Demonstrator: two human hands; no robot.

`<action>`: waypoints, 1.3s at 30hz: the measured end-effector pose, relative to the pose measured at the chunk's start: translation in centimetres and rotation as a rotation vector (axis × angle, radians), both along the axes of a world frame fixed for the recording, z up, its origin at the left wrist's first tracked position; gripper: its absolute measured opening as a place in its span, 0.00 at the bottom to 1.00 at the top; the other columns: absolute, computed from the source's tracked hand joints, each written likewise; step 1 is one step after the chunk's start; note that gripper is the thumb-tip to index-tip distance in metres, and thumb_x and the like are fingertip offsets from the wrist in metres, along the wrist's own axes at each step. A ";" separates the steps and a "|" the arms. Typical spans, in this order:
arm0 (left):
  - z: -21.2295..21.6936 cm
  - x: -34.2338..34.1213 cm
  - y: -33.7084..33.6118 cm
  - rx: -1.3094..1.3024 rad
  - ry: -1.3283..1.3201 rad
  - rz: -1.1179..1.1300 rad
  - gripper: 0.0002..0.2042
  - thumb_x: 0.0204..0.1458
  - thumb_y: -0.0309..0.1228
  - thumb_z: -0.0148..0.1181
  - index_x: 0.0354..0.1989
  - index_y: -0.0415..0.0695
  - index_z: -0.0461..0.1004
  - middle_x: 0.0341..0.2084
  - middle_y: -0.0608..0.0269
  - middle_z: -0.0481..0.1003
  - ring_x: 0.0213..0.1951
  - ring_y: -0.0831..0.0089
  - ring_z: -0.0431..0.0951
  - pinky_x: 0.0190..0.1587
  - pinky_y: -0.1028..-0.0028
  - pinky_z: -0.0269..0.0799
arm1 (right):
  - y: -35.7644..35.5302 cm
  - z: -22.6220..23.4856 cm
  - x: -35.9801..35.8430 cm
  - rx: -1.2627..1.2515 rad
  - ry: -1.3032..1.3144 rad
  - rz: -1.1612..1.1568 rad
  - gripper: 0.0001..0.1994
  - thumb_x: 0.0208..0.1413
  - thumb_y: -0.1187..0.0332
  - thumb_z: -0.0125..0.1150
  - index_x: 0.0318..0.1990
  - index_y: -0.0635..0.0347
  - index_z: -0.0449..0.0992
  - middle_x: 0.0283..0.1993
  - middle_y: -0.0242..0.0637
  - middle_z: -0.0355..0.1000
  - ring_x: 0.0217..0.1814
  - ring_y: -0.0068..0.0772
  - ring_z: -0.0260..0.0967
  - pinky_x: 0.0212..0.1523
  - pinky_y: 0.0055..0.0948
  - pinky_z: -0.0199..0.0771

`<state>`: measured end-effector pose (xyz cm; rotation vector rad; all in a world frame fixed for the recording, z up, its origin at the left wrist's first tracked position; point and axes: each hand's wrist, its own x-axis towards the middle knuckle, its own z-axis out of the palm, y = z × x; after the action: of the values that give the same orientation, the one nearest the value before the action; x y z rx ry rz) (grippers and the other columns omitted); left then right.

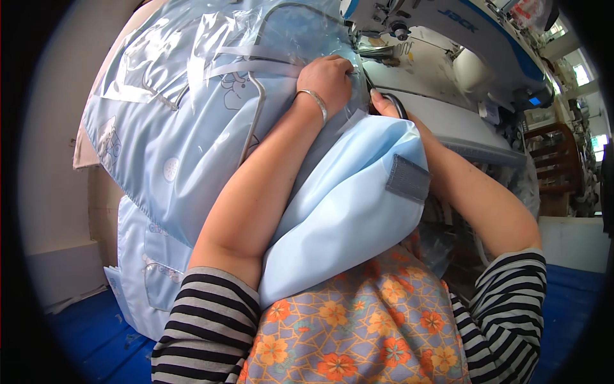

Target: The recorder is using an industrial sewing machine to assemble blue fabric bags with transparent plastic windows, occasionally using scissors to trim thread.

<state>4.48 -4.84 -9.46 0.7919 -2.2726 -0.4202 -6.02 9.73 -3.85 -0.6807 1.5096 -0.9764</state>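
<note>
A white-and-blue sewing machine point(476, 48) is standing on a pale desk point(441, 121) at the upper right, and a wooden chair point(553, 159) is showing beyond it. Light-blue fabric point(198, 150) is spreading across the left, with glossy clear plastic point(204, 38) covering its upper part; a fold of it is lying between the forearms point(256, 185), bearing a dark grey patch point(408, 178). The left hand point(325, 80) is gripping the fabric beside the machine, its fingers curled inward. The right hand point(385, 107) is holding a black loop handle point(399, 104), its fingers mostly hiding behind the fold.
</note>
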 end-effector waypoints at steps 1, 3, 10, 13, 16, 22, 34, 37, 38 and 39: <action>0.0 0.0 0.0 0.008 0.009 -0.004 0.12 0.45 0.24 0.49 0.34 0.44 0.79 0.36 0.58 0.79 0.43 0.58 0.77 0.48 0.62 0.72 | -0.2 0.5 -0.1 0.002 0.002 0.002 0.24 0.65 0.42 0.43 0.36 0.55 0.72 0.26 0.29 0.69 0.26 0.20 0.65 0.30 0.25 0.67; 0.1 0.0 0.1 0.015 0.016 -0.003 0.12 0.45 0.24 0.49 0.34 0.43 0.79 0.36 0.58 0.79 0.43 0.58 0.77 0.48 0.62 0.72 | -0.5 1.6 -0.2 0.019 -0.102 0.078 0.26 0.62 0.41 0.48 0.48 0.55 0.73 0.38 0.33 0.73 0.37 0.25 0.70 0.40 0.26 0.70; -0.1 -0.1 -0.1 0.025 0.007 0.004 0.12 0.46 0.24 0.48 0.34 0.43 0.79 0.36 0.58 0.78 0.43 0.58 0.77 0.47 0.62 0.72 | -1.4 0.6 -0.3 0.017 0.034 0.036 0.21 0.64 0.47 0.46 0.34 0.57 0.74 0.27 0.33 0.72 0.27 0.25 0.68 0.27 0.26 0.65; -0.1 0.0 -0.2 0.037 -0.005 0.014 0.13 0.46 0.24 0.48 0.35 0.44 0.80 0.37 0.59 0.78 0.43 0.58 0.77 0.47 0.63 0.72 | -1.6 0.0 0.1 0.056 0.065 -0.028 0.19 0.63 0.50 0.47 0.34 0.57 0.73 0.26 0.32 0.71 0.27 0.25 0.68 0.28 0.27 0.65; 0.1 -0.3 -0.2 0.038 -0.010 0.016 0.13 0.46 0.24 0.48 0.35 0.44 0.80 0.37 0.59 0.78 0.43 0.58 0.77 0.47 0.63 0.72 | -2.0 -0.9 -0.4 -0.001 0.136 -0.004 0.22 0.63 0.46 0.47 0.35 0.57 0.73 0.26 0.32 0.70 0.27 0.25 0.68 0.29 0.28 0.65; 0.0 0.1 -0.2 0.047 -0.003 0.019 0.13 0.46 0.24 0.48 0.35 0.44 0.80 0.37 0.59 0.78 0.43 0.58 0.77 0.47 0.62 0.73 | -2.1 2.4 1.2 0.104 -0.033 -0.050 0.27 0.63 0.39 0.43 0.36 0.56 0.73 0.25 0.31 0.69 0.28 0.25 0.66 0.30 0.29 0.66; -0.1 -0.1 0.0 0.031 -0.002 0.004 0.13 0.48 0.25 0.49 0.39 0.43 0.79 0.40 0.57 0.78 0.44 0.56 0.76 0.49 0.63 0.72 | -0.2 0.6 -3.1 -0.061 0.322 -0.084 0.23 0.62 0.44 0.50 0.45 0.57 0.71 0.19 0.23 0.59 0.18 0.17 0.54 0.22 0.20 0.55; 0.4 -0.1 0.4 0.001 -0.108 0.029 0.12 0.50 0.28 0.52 0.42 0.44 0.77 0.44 0.57 0.76 0.49 0.58 0.74 0.53 0.65 0.70 | 1.6 -0.5 -9.1 -0.045 0.899 0.009 0.19 0.58 0.54 0.60 0.51 0.56 0.73 0.17 0.26 0.64 0.18 0.20 0.62 0.21 0.22 0.62; 0.4 0.0 0.4 0.003 -0.110 0.033 0.12 0.50 0.28 0.52 0.42 0.44 0.77 0.44 0.57 0.76 0.49 0.58 0.74 0.53 0.65 0.70 | 2.5 -0.6 -10.7 -0.052 1.130 0.039 0.18 0.57 0.59 0.61 0.51 0.57 0.74 0.24 0.31 0.69 0.24 0.27 0.67 0.28 0.26 0.68; 0.3 -0.1 0.4 -0.018 -0.114 0.035 0.12 0.50 0.28 0.52 0.42 0.44 0.77 0.45 0.57 0.76 0.49 0.58 0.73 0.53 0.65 0.69 | 3.3 -0.8 -12.0 -0.058 1.361 0.065 0.17 0.55 0.63 0.61 0.51 0.57 0.74 0.31 0.36 0.74 0.31 0.33 0.72 0.35 0.30 0.73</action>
<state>4.34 -4.47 -9.14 0.8655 -2.3605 -0.3458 -18.03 13.06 -4.61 -1.5955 2.5671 -0.4300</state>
